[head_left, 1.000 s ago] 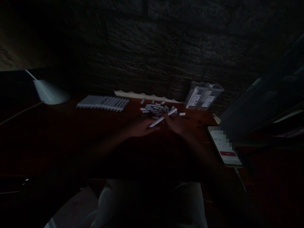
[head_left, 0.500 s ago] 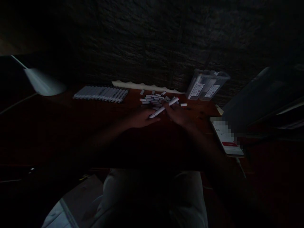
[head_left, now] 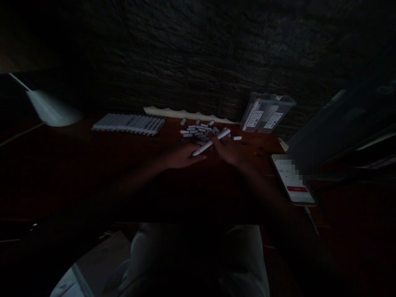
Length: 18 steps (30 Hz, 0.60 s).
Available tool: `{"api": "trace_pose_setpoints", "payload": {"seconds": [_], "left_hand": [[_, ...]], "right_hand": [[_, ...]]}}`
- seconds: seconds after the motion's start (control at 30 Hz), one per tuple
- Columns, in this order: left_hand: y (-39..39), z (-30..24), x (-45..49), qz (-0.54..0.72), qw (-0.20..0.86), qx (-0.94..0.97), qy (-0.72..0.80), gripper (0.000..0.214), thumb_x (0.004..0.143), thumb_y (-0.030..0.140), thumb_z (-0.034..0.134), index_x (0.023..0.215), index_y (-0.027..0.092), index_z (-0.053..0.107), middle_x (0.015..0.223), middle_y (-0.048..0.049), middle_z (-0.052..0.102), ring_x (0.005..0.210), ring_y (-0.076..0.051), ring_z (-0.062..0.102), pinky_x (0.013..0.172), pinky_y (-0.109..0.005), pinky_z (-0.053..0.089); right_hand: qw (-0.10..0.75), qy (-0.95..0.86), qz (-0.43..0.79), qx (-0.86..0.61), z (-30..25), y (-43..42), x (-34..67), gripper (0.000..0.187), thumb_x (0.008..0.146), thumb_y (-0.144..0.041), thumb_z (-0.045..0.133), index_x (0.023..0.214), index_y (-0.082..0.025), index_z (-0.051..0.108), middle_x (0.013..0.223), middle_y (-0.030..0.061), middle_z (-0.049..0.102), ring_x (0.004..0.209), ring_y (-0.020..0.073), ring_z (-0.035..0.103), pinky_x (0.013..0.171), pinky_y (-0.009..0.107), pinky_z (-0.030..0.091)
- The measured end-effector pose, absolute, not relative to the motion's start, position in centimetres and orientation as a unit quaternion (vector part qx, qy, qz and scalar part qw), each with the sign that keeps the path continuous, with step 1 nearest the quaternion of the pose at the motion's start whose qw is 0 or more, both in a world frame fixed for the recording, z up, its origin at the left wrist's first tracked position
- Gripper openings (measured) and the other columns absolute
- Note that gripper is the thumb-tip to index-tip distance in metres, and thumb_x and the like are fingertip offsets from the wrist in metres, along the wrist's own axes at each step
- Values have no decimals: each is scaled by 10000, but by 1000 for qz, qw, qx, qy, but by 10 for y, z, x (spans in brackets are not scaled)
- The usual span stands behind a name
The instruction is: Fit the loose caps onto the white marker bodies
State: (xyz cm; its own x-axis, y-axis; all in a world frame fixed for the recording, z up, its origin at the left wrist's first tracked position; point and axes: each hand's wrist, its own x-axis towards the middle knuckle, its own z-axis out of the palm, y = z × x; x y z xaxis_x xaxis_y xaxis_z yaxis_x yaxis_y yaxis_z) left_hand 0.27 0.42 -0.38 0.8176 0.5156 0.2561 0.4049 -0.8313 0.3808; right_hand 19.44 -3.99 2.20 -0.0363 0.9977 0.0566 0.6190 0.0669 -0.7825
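A white marker (head_left: 206, 146) with a red end lies slantwise between my two hands, its red end up and to the right. My left hand (head_left: 183, 155) grips its lower end between thumb and fingers. Higher on the barrel, my right hand (head_left: 228, 149) is closed around it. Just beyond my hands lies a loose pile of short marker caps (head_left: 193, 131), several with coloured ends. One cap with a yellow end (head_left: 237, 138) sits right of my right hand. On the left, a row of white markers (head_left: 130, 124) lies side by side.
Clear plastic cases (head_left: 266, 113) with labels stand against the dark wall at back right. A lit phone (head_left: 293, 181) with a cable lies at the table's right side. A white lamp-like cone (head_left: 54, 109) is at far left. A pale wavy-edged strip (head_left: 188, 113) runs along the wall.
The whole view has shifted slightly, so everything sits a little further left. Both hands keep hold of the marker in nearly the same pose.
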Motion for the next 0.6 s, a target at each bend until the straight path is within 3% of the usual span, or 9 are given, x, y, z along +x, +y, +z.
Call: {"api": "trace_pose_setpoints", "payload": {"seconds": [0.27, 0.6], "left_hand": [[4, -3, 3, 172, 160, 939, 252, 311, 917, 429, 527, 874, 155, 667, 826, -59, 656, 801, -195, 602, 760, -312, 454], [6, -6, 3, 177, 152, 942, 243, 299, 921, 416, 526, 902, 155, 671, 811, -49, 655, 754, -167, 588, 723, -284, 454]], "right_hand": [[327, -658, 288, -614, 21, -39, 195, 470, 948, -544, 381, 674, -205, 559, 579, 11, 552, 607, 155, 560, 636, 296, 435], [322, -670, 281, -607, 20, -38, 196, 580, 926, -637, 334, 624, -198, 563, 594, 28, 565, 647, 168, 590, 655, 302, 442]]}}
